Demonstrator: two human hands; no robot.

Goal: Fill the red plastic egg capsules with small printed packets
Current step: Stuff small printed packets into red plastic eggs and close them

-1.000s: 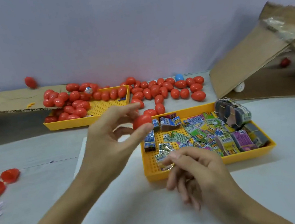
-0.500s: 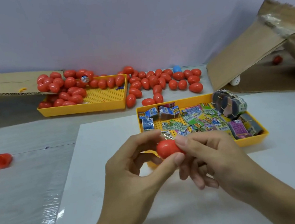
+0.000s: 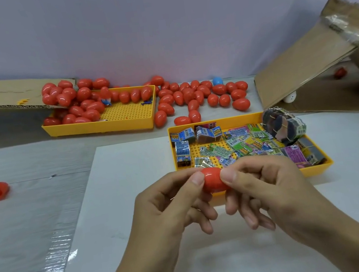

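Egg [image 3: 212,178] looking light, slick, hard plastic; left hand [image 3: 172,208] and right hand [image 3: 271,189] are both pinching its ends.

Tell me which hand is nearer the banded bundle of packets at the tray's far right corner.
Right. The right hand is just below the bundle; the left hand sits farther left.

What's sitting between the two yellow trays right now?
In the head view, loose red egg capsules lie on the tabletop between the far egg tray and the near packet tray.
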